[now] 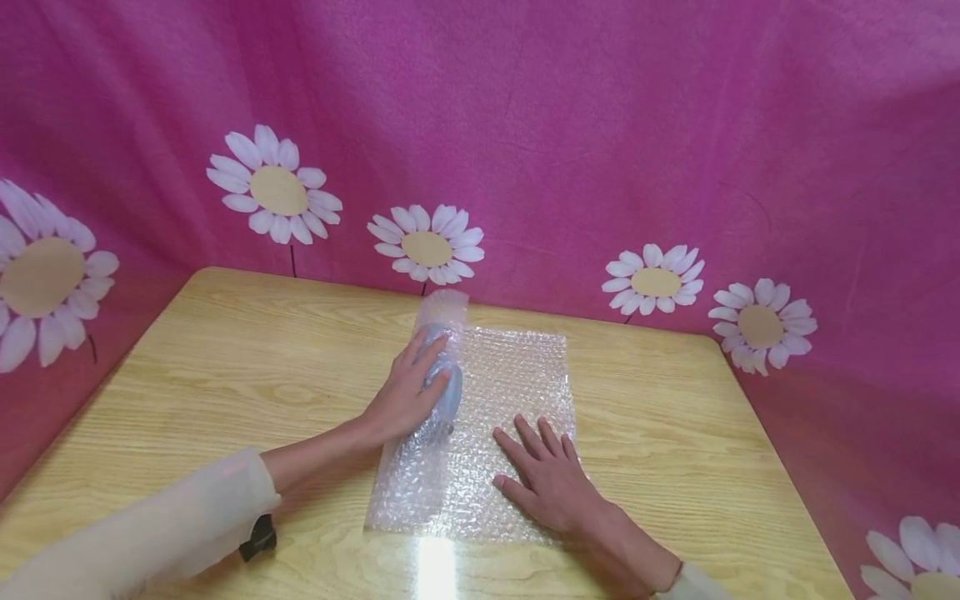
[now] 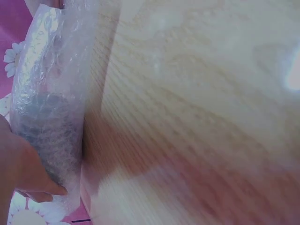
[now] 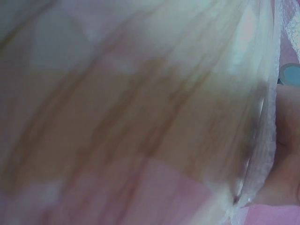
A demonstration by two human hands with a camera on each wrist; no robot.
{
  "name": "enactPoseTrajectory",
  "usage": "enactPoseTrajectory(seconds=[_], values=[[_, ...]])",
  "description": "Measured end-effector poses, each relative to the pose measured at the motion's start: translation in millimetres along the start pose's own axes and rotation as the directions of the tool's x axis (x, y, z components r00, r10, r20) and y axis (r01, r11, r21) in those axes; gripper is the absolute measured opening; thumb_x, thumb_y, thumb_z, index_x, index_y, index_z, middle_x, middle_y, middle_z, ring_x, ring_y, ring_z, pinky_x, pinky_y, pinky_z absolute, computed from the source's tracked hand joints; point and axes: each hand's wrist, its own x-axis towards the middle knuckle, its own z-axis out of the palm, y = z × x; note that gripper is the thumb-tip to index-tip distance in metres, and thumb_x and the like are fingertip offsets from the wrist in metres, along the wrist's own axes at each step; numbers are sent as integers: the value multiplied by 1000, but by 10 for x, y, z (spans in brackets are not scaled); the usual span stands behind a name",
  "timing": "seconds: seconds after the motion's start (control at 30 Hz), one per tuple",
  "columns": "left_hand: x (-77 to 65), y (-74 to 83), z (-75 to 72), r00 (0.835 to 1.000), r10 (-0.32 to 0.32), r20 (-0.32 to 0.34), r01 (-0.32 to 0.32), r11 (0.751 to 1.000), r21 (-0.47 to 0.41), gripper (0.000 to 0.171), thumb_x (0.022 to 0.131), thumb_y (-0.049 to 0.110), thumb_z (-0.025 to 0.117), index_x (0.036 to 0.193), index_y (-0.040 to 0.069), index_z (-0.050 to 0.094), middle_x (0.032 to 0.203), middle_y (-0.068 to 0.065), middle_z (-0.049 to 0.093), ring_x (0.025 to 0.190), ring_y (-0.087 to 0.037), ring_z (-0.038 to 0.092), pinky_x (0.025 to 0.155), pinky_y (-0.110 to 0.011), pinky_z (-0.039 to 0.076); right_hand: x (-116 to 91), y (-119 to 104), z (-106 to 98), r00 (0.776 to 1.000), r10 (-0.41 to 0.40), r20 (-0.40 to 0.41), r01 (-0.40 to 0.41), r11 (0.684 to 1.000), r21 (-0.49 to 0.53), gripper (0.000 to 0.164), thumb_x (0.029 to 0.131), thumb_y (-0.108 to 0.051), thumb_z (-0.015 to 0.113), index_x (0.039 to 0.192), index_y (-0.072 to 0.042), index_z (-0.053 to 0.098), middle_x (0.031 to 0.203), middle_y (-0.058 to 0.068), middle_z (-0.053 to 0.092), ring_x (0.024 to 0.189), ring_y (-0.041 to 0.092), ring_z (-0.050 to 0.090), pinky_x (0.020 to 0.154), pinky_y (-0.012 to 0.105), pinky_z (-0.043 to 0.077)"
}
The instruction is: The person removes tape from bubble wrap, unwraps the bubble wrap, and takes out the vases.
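A sheet of clear bubble wrap (image 1: 517, 375) lies on the wooden table, its left side folded over a light blue-grey object (image 1: 453, 398). The wrap blurs that object, so its kind is unclear. In the right wrist view a round, pale blue end (image 3: 291, 74) shows beside the wrap. My left hand (image 1: 408, 392) rests on the folded, wrapped part, fingers extended over it and the thumb lying across it. Flat on the lower right of the sheet, my right hand (image 1: 551, 483) presses with its fingers spread.
The light wooden table (image 1: 660, 450) extends on both sides of the wrap. A pink cloth (image 1: 540, 150) with large white daisies hangs behind and around it. Near the left sleeve (image 1: 187, 508) is a small black item (image 1: 258, 538). Light glares off the table's front.
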Motion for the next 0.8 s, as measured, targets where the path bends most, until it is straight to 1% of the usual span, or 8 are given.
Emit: enactPoseTrajectory(seconds=[0.13, 0.2, 0.27, 0.43, 0.57, 0.63, 0.8], values=[[-15, -4, -30, 999, -28, -36, 25, 997, -78, 59, 105, 30, 45, 159, 15, 26, 166, -12, 5, 150, -35, 8, 116, -60, 15, -3, -1, 3, 1000, 4, 4, -4, 1000, -2, 65, 101, -56, 43, 158, -26, 31, 163, 13, 20, 148, 43, 9, 112, 70, 9], [-22, 5, -48, 997, -45, -57, 38, 992, -117, 58, 105, 29, 45, 159, 16, 27, 166, -11, 6, 150, -34, 9, 116, -60, 14, -3, -1, 4, 1000, 5, 4, -4, 1000, -5, 65, 101, -56, 43, 158, -26, 32, 163, 13, 20, 148, 43, 9, 112, 70, 9], [-26, 15, -64, 995, -59, -81, 46, 987, -157, 58, 105, 27, 47, 159, 16, 28, 166, -11, 8, 149, -34, 12, 116, -60, 15, -2, 0, 7, 1000, 5, 6, -5, 1000, -7, 66, 101, -56, 43, 158, -25, 32, 163, 13, 20, 148, 43, 9, 112, 70, 9], [-30, 14, -85, 989, -81, -126, 53, 976, -211, 59, 104, 23, 50, 158, 16, 29, 165, -12, 13, 149, -33, 15, 117, -57, 16, -3, -5, 9, 1000, 1, -1, -1, 1000, -3, 65, 102, -54, 45, 157, -23, 33, 163, 14, 21, 147, 45, 10, 111, 71, 10], [-27, 5, -102, 982, -120, -146, 82, 967, -241, 62, 103, 22, 50, 159, 17, 25, 166, -10, 13, 150, -30, 13, 118, -54, 14, -5, -12, -3, 1000, -4, -10, 4, 1000, 0, 64, 102, -54, 45, 157, -22, 34, 162, 16, 21, 147, 46, 11, 110, 72, 11], [-22, -2, -109, 978, -142, -153, 99, 961, -258, 65, 102, 22, 51, 160, 17, 23, 165, -9, 14, 149, -31, 15, 118, -53, 15, -3, -8, -3, 1000, -7, -12, 7, 1000, -2, 64, 102, -53, 44, 157, -21, 34, 162, 16, 21, 147, 46, 11, 110, 72, 11], [-16, 3, -138, 968, -202, -150, 144, 934, -328, 68, 101, 21, 52, 161, 17, 19, 165, -8, 18, 148, -32, 20, 118, -50, 17, 1, 0, -2, 1000, -9, -11, 9, 1000, 1, 64, 102, -53, 44, 157, -21, 34, 162, 16, 21, 147, 46, 11, 111, 72, 10]])
